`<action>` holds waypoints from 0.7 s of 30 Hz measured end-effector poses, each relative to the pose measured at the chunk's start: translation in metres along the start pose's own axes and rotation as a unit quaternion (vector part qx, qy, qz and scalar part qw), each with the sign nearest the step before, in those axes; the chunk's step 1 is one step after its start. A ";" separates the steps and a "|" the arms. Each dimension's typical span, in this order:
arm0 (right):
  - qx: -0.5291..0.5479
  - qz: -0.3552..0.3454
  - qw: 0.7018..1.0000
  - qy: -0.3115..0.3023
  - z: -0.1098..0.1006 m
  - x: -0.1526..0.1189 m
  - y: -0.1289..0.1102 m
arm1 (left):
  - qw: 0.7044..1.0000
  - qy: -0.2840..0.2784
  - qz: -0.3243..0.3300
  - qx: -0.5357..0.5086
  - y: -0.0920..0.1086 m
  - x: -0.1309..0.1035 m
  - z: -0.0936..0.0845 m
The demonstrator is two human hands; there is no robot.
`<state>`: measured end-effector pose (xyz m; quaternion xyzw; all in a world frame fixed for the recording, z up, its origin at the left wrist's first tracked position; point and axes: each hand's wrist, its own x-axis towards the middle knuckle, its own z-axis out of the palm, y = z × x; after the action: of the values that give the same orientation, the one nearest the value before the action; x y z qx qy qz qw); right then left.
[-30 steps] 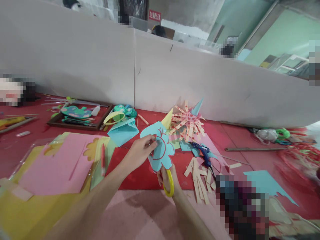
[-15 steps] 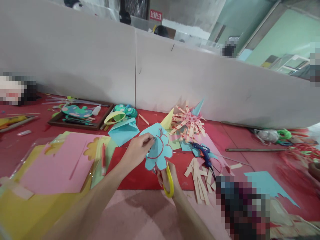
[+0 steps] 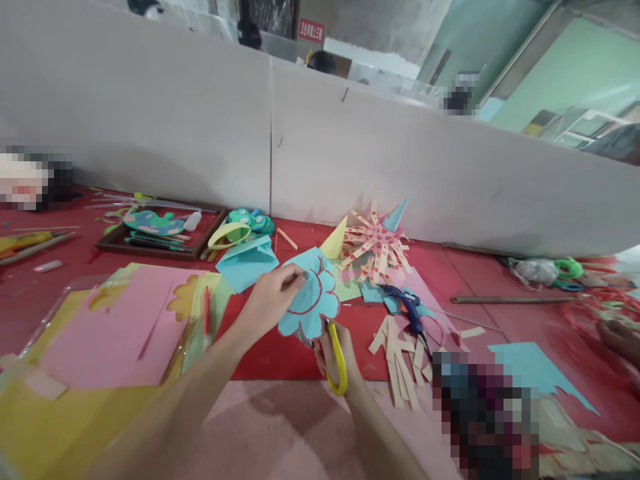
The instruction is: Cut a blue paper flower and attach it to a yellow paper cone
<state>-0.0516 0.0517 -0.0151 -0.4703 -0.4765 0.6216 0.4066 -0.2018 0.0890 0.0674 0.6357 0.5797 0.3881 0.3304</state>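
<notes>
A sheet of light-blue paper (image 3: 320, 303) with a scalloped, flower-like edge and red drawn lines is pinched in my left hand (image 3: 275, 293). My right hand (image 3: 340, 357) grips yellow-handled scissors (image 3: 339, 367) just below the paper's lower right edge. The blades are mostly hidden behind the paper, so how far apart they are does not show. Under both hands lies a red sheet (image 3: 265, 357). Beyond the paper stand a yellow paper cone (image 3: 335, 240) and a spiky pink craft (image 3: 377, 237) with a blue cone on top.
Pink paper (image 3: 120, 333) and a red marker (image 3: 207, 319) lie at left, near a brown tray (image 3: 145, 252). To the right are a blue glue gun (image 3: 407, 303), beige strips (image 3: 397, 367) and a blue scrap (image 3: 540, 373). Another person's hand (image 3: 620, 343) is at far right.
My left hand has shifted the blue paper slightly left and turned it, showing more of its lower edge. The scissors stay nearly in place. The other person's hand at right reaches further in.
</notes>
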 end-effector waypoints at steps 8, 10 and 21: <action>0.005 0.020 1.000 0.003 0.001 0.000 -0.001 | 1.000 0.001 0.005 -0.006 -0.001 0.000 -0.001; 0.002 0.020 1.000 0.004 0.002 0.000 -0.003 | 1.000 0.002 0.006 -0.005 -0.001 0.001 -0.002; -0.013 0.050 0.999 0.012 0.004 -0.002 -0.010 | 1.000 0.003 0.007 0.009 -0.002 0.001 -0.006</action>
<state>-0.0544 0.0513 -0.0048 -0.5060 -0.4555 0.6294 0.3745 -0.2079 0.0898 0.0691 0.6416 0.5796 0.3873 0.3199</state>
